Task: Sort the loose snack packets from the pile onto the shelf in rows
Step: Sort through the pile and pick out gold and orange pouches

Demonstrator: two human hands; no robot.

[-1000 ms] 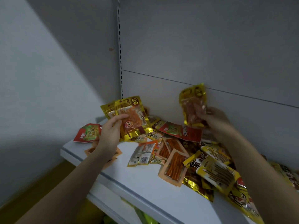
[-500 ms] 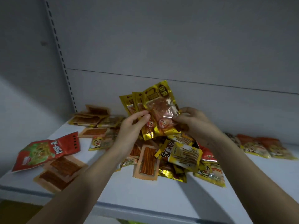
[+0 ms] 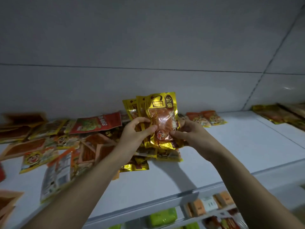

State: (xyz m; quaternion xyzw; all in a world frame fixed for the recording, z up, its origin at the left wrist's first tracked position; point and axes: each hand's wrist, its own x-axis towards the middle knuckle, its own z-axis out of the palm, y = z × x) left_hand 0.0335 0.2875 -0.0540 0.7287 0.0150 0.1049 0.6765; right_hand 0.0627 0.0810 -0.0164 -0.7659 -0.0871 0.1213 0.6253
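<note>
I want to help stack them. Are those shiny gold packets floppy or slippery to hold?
Probably a bit of both. The gold packets look like thin glossy foil, so they may slide against each other; both the left hand and right hand grip the fanned bunch. They likely bend easily and seem light, since fingertips alone hold several upright.

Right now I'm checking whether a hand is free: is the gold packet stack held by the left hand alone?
No, both the left hand and the right hand grip the gold packets, one on each side.
</note>
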